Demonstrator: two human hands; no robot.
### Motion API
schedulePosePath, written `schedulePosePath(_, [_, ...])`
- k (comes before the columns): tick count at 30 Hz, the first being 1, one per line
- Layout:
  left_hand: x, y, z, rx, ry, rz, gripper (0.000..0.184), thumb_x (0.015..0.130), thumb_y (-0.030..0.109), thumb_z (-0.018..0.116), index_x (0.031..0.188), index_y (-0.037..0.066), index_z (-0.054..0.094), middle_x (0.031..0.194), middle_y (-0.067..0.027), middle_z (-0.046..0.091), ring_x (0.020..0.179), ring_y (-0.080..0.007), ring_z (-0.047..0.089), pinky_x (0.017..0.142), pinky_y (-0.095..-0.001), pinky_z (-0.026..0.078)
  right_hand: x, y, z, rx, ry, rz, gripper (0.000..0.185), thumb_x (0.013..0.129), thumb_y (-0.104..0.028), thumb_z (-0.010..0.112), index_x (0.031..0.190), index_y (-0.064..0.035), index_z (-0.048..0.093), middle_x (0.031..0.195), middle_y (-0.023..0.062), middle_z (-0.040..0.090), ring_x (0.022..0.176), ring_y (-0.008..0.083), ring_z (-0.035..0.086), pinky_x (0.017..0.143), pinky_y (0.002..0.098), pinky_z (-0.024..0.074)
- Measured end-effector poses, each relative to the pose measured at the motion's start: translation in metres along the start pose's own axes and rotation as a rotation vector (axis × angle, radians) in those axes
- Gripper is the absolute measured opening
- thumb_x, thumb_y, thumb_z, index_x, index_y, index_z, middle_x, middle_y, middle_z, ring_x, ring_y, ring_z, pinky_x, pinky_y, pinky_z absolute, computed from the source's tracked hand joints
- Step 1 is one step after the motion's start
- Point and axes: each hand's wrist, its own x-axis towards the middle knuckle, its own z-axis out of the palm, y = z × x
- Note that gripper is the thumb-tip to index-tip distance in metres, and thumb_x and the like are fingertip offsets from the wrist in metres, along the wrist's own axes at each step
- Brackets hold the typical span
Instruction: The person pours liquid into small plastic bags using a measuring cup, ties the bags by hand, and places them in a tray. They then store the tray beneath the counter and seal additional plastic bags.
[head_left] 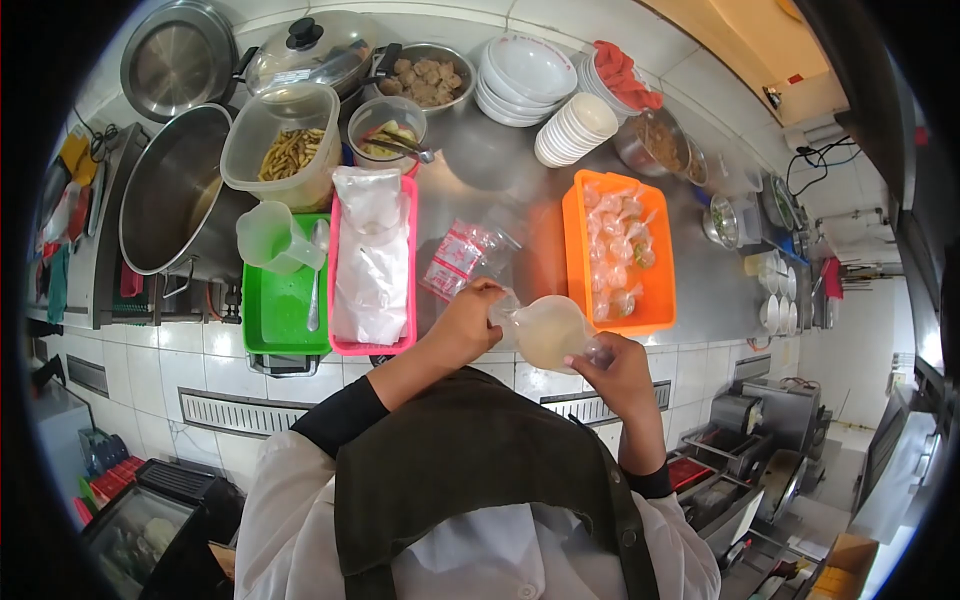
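A clear plastic bag (550,335) swollen with cloudy, pale liquid hangs between my hands in front of the counter edge. My left hand (474,322) pinches the gathered neck of the bag at its left end. On the other side, my right hand (614,372) grips the bag's lower right corner, thumb against the plastic. Just beyond my left hand, a pack of red-and-white printed plastic (456,258) lies on the counter. An orange tray (652,318) with several small knotted bags (612,240) stands beyond my right hand.
A pink tray (338,250) lined with white plastic and a green tray (262,318) with a jug (276,238) and spoon (317,275) stand left. A large steel pot (150,190), stacked bowls (525,70) and stacked cups (577,130) line the back of the steel counter (490,185).
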Motion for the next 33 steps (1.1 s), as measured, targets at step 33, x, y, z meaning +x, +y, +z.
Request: schedulePosePath(33, [0.002, -0.013, -0.002, 0.012, -0.034, 0.099, 0.044, 0.067, -0.003, 0.061, 0.111, -0.008, 0.056, 0.112, -0.0155, 0.054, 0.075, -0.0225, 0.059, 0.066, -0.0305, 0.049, -0.004, -0.009, -0.007, -0.074, 0.0, -0.069, 0.036, 0.071, -0.026, 0.078, 0.084, 0.0044, 0.063, 0.066, 0.0183, 0.061, 0.056, 0.0287, 0.058, 0.056, 0.0351, 0.0458])
